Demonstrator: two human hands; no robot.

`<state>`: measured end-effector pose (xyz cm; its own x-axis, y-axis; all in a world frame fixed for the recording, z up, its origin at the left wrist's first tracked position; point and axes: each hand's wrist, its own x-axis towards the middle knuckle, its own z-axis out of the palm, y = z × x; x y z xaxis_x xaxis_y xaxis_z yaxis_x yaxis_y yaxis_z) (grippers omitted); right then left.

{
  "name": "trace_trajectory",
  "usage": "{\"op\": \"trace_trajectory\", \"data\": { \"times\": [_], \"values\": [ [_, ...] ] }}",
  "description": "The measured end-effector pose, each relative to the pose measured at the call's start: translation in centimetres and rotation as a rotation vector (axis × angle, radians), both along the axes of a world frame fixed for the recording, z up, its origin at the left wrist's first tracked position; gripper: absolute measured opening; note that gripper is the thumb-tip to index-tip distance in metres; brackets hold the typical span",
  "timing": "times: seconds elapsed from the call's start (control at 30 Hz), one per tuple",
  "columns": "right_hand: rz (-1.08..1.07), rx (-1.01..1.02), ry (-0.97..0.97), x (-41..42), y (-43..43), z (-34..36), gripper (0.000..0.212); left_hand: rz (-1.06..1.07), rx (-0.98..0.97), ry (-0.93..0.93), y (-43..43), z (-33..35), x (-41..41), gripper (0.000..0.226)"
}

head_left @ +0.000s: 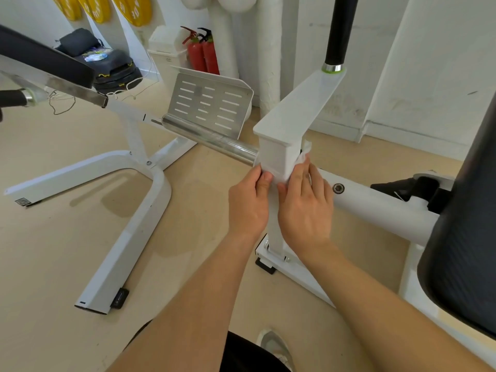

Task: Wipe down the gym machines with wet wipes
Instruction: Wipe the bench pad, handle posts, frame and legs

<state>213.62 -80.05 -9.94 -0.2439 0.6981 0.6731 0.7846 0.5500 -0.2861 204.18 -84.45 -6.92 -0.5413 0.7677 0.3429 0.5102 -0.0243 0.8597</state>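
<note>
Chrome bar [214,140] ends beside left hand [248,202] pinching wipe [303,159] round post [277,154].

- Left forearm [204,285] and right forearm [375,299] are bare from the wrist down to the lower edge of the view.
- Left grip [248,202] is bare, and its thumbnail is trimmed short.
- Right grip [306,208] is bare, with a small dark smudge on the back of the forefinger.
- A black garment [241,353] covers the legs at the bottom.
- Beside it is a pale grey trainer [273,345] with a white rim.
</note>
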Motion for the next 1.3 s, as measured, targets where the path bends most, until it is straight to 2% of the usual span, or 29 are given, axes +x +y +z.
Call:
{"op": "trace_trajectory", "data": {
  "times": [0.2,0.33,0.5,0.6,0.87,1.07,1.3],
  "values": [
    [0.003,-0.03,0.181,-1.7,0.5,4.9,0.063,0.022,0.166,0.022,1.0,3.9,0.0,0.032],
    [-0.007,-0.018,0.128,-1.2,0.4,1.8,0.059,-0.024,0.123,0.01,0.8,1.6,-0.5,0.021],
    [-0.063,0.02,0.049,-1.2,0.1,-3.2,0.055,-0.08,-0.022,-0.027,0.2,-2.0,-1.1,0.025],
    [-0.08,-0.001,0.009,-1.1,-0.7,-5.5,0.054,-0.098,-0.041,-0.014,0.2,-2.3,-1.4,0.026],
    [-0.04,0.034,0.191,-2.3,0.7,0.9,0.061,-0.064,0.156,0.014,1.2,1.5,-1.5,0.022],
    [-0.056,-0.036,0.091,-1.6,0.2,-3.5,0.06,-0.099,0.049,0.019,0.7,-1.0,-1.6,0.021],
    [-0.061,-0.021,0.153,-1.9,-0.6,-6.4,0.058,-0.122,-0.069,0.009,0.2,-4.3,-1.7,0.025]
  ]
}}
